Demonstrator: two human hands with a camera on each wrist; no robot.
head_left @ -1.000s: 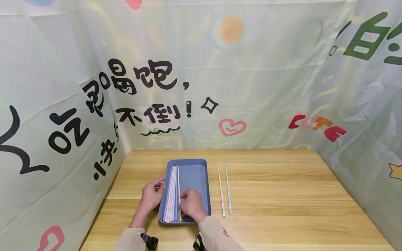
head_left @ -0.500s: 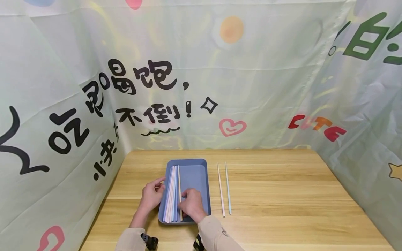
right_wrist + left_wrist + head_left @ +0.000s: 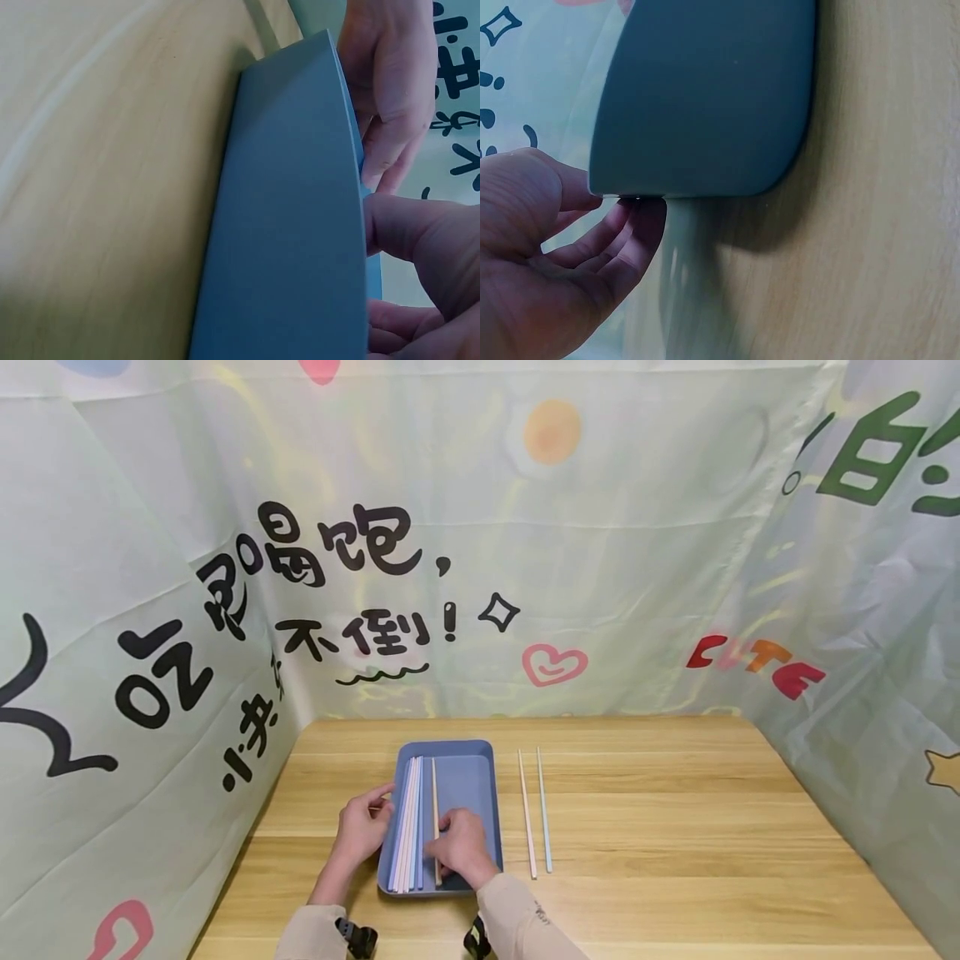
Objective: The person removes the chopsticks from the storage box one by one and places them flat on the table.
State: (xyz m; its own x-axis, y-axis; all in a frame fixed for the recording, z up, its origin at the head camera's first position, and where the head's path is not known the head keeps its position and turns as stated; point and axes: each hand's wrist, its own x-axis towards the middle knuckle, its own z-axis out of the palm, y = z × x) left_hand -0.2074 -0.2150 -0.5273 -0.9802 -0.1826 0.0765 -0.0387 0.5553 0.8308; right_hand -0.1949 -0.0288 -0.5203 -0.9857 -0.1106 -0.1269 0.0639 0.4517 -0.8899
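In the head view a blue tray [image 3: 471,777] lies lengthwise on the table, several pastel chopsticks [image 3: 409,827] side by side along its left part. My left hand [image 3: 363,828] grips the tray's left rim; in the left wrist view its thumb and fingers [image 3: 634,240] meet at that edge. Inside the tray, my right hand [image 3: 463,845] pinches a yellow chopstick [image 3: 435,793] near its thicker, lower end. A gap separates this chopstick from the bunch. The tray's wall [image 3: 285,202] hides the right fingertips in the right wrist view.
Right of the tray, a pink chopstick [image 3: 528,818] and a light blue chopstick [image 3: 544,810] lie roughly parallel on the wooden table [image 3: 675,827]. Printed cloth [image 3: 630,568] hangs around the table's back and sides.
My right hand has shifted the yellow chopstick slightly to the right, away from the bunch, widening the gap. My left hand has stayed at the tray's rim.
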